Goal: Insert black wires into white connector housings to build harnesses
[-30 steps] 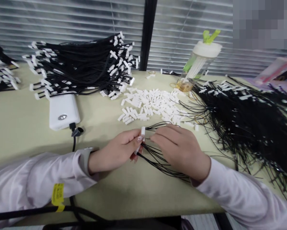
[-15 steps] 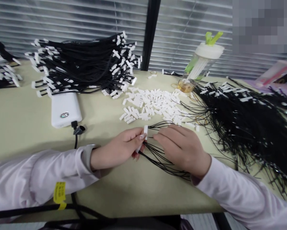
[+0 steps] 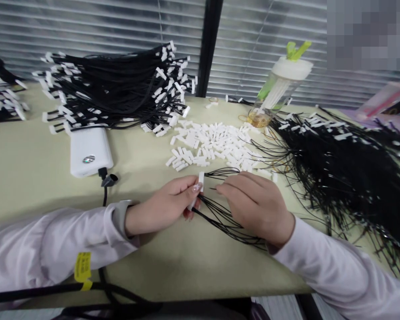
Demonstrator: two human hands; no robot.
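My left hand [image 3: 166, 202] is closed, pinching a white plastic connector [image 3: 201, 181] upright between thumb and fingers. Several thin black wires [image 3: 221, 171] run from its upper part to the right, and more black wires [image 3: 220, 218] fan out below the thumb. To the right, my right hand [image 3: 258, 206] is closed round the wires, its fingers curled under and partly hidden. One wire end pokes out past its fingertips toward the connector, with a small gap between. Just beyond both hands lies a spread of loose white connectors [image 3: 216, 144].
A stack of finished-looking black cables [image 3: 116, 89] with white ends lies at the back left, a white power bank [image 3: 90, 151] before it. Loose black wires [image 3: 349, 178] cover the right side. A lidded bottle [image 3: 283, 84] stands near the blinds. A thick black cable [image 3: 36, 293] crosses the front left.
My right hand has shifted very slightly right and the connector in my left hand slightly left, so the gap between them is a little wider. Both grips are unchanged.
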